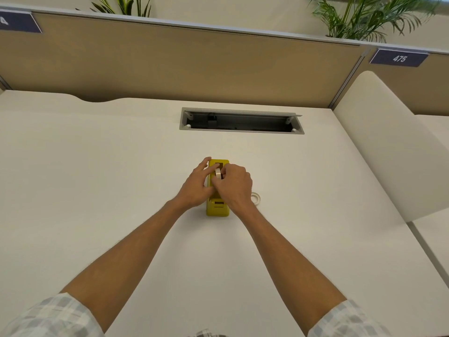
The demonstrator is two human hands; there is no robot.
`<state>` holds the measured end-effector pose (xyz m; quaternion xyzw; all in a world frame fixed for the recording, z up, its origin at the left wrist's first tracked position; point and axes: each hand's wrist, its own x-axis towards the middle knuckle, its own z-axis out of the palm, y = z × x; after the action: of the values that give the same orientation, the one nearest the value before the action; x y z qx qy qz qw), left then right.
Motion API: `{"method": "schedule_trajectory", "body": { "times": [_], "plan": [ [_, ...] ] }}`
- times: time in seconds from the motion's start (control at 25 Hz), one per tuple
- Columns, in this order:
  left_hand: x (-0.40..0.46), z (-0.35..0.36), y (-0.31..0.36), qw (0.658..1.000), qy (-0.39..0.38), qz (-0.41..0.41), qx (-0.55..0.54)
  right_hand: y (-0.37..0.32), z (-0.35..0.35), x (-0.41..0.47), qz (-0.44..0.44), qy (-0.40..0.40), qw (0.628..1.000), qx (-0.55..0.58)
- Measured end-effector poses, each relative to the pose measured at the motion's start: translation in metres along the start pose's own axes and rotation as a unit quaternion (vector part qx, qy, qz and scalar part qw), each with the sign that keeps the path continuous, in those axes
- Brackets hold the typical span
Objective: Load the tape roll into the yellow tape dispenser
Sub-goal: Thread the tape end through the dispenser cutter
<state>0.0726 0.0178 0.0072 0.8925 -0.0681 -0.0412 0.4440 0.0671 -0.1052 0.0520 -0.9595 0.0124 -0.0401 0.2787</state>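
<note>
Two hands meet over the yellow tape dispenser (pixel 218 210) on the worktop (pixel 97 178): my left hand (pixel 198 184) steadies its side, fingers spread, while my right hand (pixel 234 183) pinches the tape roll (pixel 218 173) upright above the cradle for seating.

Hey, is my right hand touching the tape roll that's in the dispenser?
Touching. The head view shows the right hand fingers pinching the tape roll upright over the yellow dispenser.

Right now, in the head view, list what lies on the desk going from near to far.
yellow tape dispenser with both hands on it → open cable tray → tan partition → plants
</note>
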Motion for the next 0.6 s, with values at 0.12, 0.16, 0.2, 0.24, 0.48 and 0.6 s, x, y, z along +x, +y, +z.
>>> {"method": "schedule_trajectory", "body": {
  "times": [0.12,0.16,0.2,0.24,0.48,0.6],
  "plan": [
    [-0.002,0.003,-0.002,1.000,0.018,0.000,0.015,0.004,0.000,-0.004,-0.014,0.007,1.000,-0.001],
    [-0.002,0.003,-0.002,1.000,0.018,-0.003,0.015,0.007,0.001,-0.006,-0.027,0.013,1.000,-0.002],
    [-0.002,0.003,-0.002,1.000,0.016,-0.004,0.015,0.011,0.002,-0.008,-0.047,0.020,0.999,-0.007],
    [-0.002,0.002,-0.002,1.000,0.015,-0.005,0.017,0.014,0.002,-0.010,-0.074,0.024,0.997,-0.017],
    [-0.002,0.003,0.005,1.000,0.020,-0.001,0.017,0.030,-0.002,-0.011,-0.143,0.045,0.988,-0.025],
    [-0.001,0.003,0.005,1.000,0.022,0.001,0.006,0.031,-0.003,-0.007,-0.131,0.056,0.990,-0.017]
  ]
}}
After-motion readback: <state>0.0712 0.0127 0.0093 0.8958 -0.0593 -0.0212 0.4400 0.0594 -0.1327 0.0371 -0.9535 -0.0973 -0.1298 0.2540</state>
